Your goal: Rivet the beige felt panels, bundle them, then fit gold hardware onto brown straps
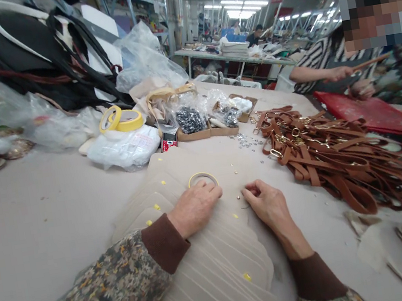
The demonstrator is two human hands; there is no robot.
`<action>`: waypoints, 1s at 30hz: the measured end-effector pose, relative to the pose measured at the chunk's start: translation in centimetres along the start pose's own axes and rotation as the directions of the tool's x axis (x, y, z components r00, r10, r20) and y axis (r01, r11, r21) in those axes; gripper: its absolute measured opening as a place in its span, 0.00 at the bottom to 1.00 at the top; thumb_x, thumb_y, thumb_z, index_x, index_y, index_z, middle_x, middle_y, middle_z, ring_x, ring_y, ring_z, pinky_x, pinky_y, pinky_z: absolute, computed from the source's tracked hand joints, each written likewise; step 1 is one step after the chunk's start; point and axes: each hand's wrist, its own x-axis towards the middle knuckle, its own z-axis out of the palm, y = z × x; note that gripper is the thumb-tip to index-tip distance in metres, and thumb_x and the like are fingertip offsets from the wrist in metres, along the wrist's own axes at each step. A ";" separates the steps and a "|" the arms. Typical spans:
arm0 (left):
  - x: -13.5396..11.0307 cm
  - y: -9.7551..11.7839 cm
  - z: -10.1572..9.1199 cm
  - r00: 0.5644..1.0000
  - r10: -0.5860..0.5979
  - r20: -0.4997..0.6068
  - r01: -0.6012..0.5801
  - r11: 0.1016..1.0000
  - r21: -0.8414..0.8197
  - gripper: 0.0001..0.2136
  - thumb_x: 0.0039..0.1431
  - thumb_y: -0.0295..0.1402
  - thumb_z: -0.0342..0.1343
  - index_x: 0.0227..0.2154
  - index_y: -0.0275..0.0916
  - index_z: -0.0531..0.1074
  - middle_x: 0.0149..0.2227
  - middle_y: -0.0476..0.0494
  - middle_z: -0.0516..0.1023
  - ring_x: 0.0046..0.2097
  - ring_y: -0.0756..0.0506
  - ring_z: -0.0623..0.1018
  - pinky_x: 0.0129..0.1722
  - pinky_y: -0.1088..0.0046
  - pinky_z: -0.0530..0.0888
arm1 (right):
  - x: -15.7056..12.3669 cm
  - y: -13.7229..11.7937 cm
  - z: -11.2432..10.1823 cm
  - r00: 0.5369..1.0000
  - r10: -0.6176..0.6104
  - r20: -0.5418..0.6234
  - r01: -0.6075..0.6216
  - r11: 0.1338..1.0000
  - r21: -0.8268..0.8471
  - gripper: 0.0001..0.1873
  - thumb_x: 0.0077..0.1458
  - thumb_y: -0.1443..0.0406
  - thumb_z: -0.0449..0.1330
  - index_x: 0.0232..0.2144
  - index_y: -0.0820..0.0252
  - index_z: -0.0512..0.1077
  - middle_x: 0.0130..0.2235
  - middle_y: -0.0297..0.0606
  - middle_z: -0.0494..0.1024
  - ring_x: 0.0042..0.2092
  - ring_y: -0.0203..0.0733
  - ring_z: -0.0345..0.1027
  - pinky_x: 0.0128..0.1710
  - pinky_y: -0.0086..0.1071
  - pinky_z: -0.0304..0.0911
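My left hand lies with curled fingers on the near side of a roll of yellow tape, and hides part of it. Beneath that hand spreads a fanned stack of beige sheet pieces with small yellow tape bits on several of them. Off the stack's right side, my right hand is closed, thumb and forefinger together low over the surface. Whatever they pinch is too small to make out. A tiny shiny metal piece lies just left of those fingertips.
Brown straps with gold buckles are heaped at right. Small boxes of metal hardware stand behind, near scattered metal bits. More yellow tape rolls top a white bag. Across the table, a person holds a stick-like tool above red material.
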 end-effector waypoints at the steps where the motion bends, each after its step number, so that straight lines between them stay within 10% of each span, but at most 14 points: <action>1: 0.0 0.2 -0.8 1.000 0.005 -0.007 -0.005 1.000 -0.013 0.08 0.65 0.23 0.46 0.40 0.37 0.70 0.39 0.43 0.75 0.42 0.45 0.71 0.43 0.68 0.71 | 0.0 0.0 0.0 1.000 0.004 0.004 -0.004 1.000 0.013 0.12 0.50 0.56 0.58 0.31 0.56 0.76 0.27 0.33 0.78 0.30 0.41 0.71 0.33 0.33 0.61; 8: 1.7 2.0 -6.1 0.971 0.042 -0.234 -0.087 0.979 -0.186 0.10 0.67 0.25 0.46 0.44 0.37 0.71 0.40 0.44 0.79 0.43 0.45 0.78 0.46 0.68 0.73 | -0.3 -0.2 -0.5 0.998 0.031 -0.063 -0.019 0.984 0.175 0.16 0.53 0.53 0.57 0.29 0.58 0.76 0.27 0.35 0.79 0.29 0.40 0.71 0.32 0.32 0.63; 15: 2.4 0.8 -0.3 0.976 -0.019 -0.219 -0.067 0.923 -0.378 0.21 0.65 0.25 0.49 0.61 0.40 0.59 0.50 0.41 0.78 0.50 0.45 0.79 0.50 0.66 0.75 | -1.3 -0.3 -1.2 0.999 -0.038 -0.026 0.046 0.850 0.524 0.15 0.56 0.56 0.60 0.38 0.61 0.78 0.27 0.34 0.78 0.27 0.37 0.70 0.28 0.30 0.67; 21: 2.1 0.5 1.2 0.964 0.015 -0.267 -0.118 0.919 -0.376 0.17 0.67 0.26 0.46 0.57 0.36 0.60 0.45 0.38 0.79 0.47 0.44 0.80 0.48 0.66 0.76 | -1.5 -1.7 -1.3 0.924 -0.379 -0.050 0.369 0.848 0.381 0.11 0.59 0.67 0.59 0.44 0.56 0.75 0.41 0.39 0.79 0.40 0.39 0.74 0.40 0.32 0.70; 30: 2.1 0.8 1.6 0.964 0.026 -0.265 -0.113 0.942 -0.316 0.14 0.66 0.27 0.49 0.54 0.39 0.61 0.38 0.44 0.81 0.39 0.44 0.81 0.36 0.70 0.75 | -1.7 -2.3 -1.1 0.837 -0.534 -0.123 0.548 0.818 0.177 0.08 0.59 0.71 0.59 0.40 0.56 0.73 0.37 0.35 0.79 0.38 0.35 0.74 0.40 0.28 0.68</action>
